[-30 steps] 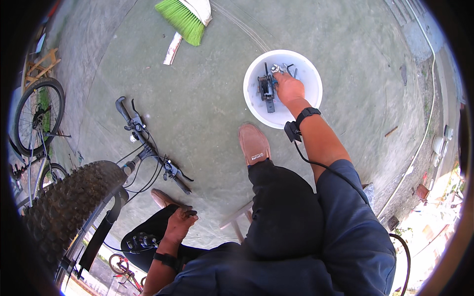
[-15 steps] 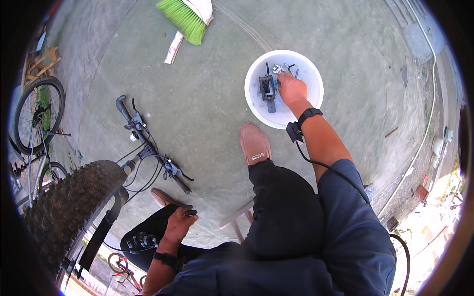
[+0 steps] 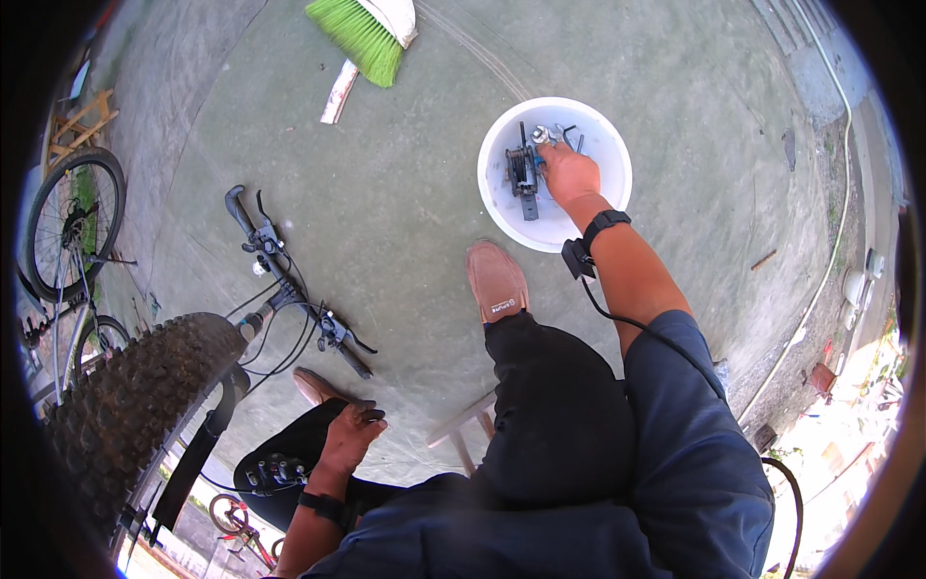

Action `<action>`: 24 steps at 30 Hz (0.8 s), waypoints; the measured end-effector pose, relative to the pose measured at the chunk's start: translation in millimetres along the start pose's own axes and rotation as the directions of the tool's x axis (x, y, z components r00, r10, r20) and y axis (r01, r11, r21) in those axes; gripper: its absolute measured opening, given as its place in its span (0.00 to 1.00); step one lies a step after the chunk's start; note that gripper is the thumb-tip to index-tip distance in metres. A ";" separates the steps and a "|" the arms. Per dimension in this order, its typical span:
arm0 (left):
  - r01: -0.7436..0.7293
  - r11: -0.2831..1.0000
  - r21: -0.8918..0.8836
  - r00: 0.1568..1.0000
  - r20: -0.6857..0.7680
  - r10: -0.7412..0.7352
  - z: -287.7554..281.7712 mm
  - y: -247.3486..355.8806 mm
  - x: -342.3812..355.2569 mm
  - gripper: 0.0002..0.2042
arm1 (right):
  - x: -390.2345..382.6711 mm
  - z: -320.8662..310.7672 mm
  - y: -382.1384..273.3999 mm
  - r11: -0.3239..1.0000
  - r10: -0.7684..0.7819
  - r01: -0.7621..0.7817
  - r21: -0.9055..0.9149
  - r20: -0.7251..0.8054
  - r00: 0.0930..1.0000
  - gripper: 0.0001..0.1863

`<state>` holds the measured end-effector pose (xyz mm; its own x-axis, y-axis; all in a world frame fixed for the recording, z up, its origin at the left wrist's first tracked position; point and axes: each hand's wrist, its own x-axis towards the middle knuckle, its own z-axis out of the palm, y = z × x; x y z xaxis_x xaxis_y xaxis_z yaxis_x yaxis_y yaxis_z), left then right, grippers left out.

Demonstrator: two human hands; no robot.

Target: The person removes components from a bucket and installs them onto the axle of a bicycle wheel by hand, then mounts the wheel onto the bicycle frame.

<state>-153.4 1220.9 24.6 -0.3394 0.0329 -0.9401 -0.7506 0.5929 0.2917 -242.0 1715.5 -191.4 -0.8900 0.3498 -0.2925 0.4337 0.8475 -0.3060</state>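
Note:
My right hand [image 3: 571, 176] reaches down into a white basin [image 3: 615, 207] on the floor. Its fingers are closed in among the tools, and what they grip is mostly hidden; a bit of blue shows at the fingertips. Left of them lies a black folding multi-tool [image 3: 522, 172]. Just beyond the fingers are a silver wrench-like tool [image 3: 542, 134] and a bent hex key [image 3: 569, 129]. My left hand [image 3: 349, 439] is over my left leg, fingers curled together around a small dark thing that I cannot make out. Beyond it lie bicycle handlebars [image 3: 289, 280] with brake levers and cables.
A knobby bicycle tyre [image 3: 145, 415] rises close on the left. At the top lies a green-bristled broom head [image 3: 362, 39]. Another bicycle [image 3: 72, 232] stands at the far left. Part of a low stool [image 3: 463, 429] shows beside my right leg. A pale hose [image 3: 837, 232] runs along the right.
My right hand has shifted very slightly inside the basin, its fingers still among the tools. My left hand stays where it was.

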 end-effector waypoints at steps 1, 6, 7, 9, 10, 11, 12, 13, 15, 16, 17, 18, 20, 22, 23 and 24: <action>-0.003 1.000 -0.007 1.000 -0.003 0.003 -0.1 -1.2 0.9 0.25 | 0.4 1.6 0.1 1.000 0.003 -0.003 -0.002 -0.002 1.000 0.12; -0.009 1.000 -0.004 1.000 0.002 0.009 0.4 -1.5 0.5 0.25 | -10.7 12.0 8.8 0.996 -0.063 0.062 0.061 0.024 0.998 0.12; -0.016 1.000 -0.004 1.000 0.003 0.016 0.4 -1.2 0.8 0.25 | -8.7 12.9 9.3 0.996 -0.044 0.042 0.076 0.012 0.999 0.12; -0.027 1.000 0.000 1.000 0.013 0.027 0.7 -0.1 1.1 0.24 | -8.8 8.0 8.2 0.994 0.004 -0.004 0.107 -0.005 1.000 0.12; -0.020 1.000 0.007 1.000 0.009 0.020 1.4 1.1 0.8 0.24 | -8.2 6.5 5.9 0.995 0.017 -0.017 0.099 -0.004 1.000 0.12; -0.014 1.000 0.015 1.000 0.004 0.014 2.9 3.8 0.0 0.24 | -6.7 5.2 2.4 0.995 0.030 -0.030 0.092 -0.004 1.000 0.12; -0.008 1.000 0.022 1.000 0.000 0.008 3.7 5.1 -0.5 0.25 | -5.5 4.6 0.5 0.996 0.043 -0.043 0.084 -0.004 0.999 0.12; -0.011 1.000 0.012 1.000 0.003 0.011 3.4 3.8 -0.4 0.25 | -4.5 5.2 0.3 0.998 0.033 -0.035 0.048 0.026 0.999 0.12; -0.020 1.000 -0.008 1.000 0.006 0.020 1.4 0.9 0.4 0.25 | -1.3 5.4 -1.0 1.000 0.016 -0.014 -0.024 0.084 0.996 0.13; -0.022 1.000 -0.011 1.000 0.008 0.022 0.3 0.0 0.9 0.25 | -0.8 5.6 -1.6 1.000 0.028 -0.027 -0.010 0.085 0.996 0.13; -0.022 1.000 -0.017 1.000 0.011 0.023 0.3 -0.9 1.2 0.25 | -1.1 5.1 -3.2 0.999 0.038 -0.038 0.003 0.087 0.995 0.13; -0.023 0.999 -0.022 1.000 0.013 0.024 0.5 -1.3 1.4 0.25 | -1.5 4.2 -4.3 0.999 0.048 -0.050 0.016 0.089 0.995 0.13; -0.017 1.000 -0.007 1.000 0.011 0.017 2.2 1.6 0.8 0.24 | -2.0 -0.8 -5.0 0.999 0.029 -0.033 0.037 0.104 0.994 0.13; -0.018 1.000 -0.002 1.000 0.011 0.018 2.6 1.3 0.5 0.24 | -4.0 -2.5 -4.0 0.990 0.056 -0.070 0.125 0.108 0.993 0.13; -0.024 1.000 -0.002 1.000 0.012 0.024 1.4 -0.4 0.3 0.24 | -6.0 -2.8 -0.1 0.972 0.093 -0.113 0.204 0.106 0.990 0.13; -0.029 1.000 -0.002 0.999 0.012 0.029 0.3 -1.4 0.1 0.24 | -7.3 -2.8 3.9 0.947 0.130 -0.155 0.281 0.108 0.986 0.13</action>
<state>-152.2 1220.4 24.1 -0.3544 0.0602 -0.9332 -0.7416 0.5898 0.3197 -234.2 1717.4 -187.9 -0.8058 0.4116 -0.4257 0.5885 0.6365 -0.4986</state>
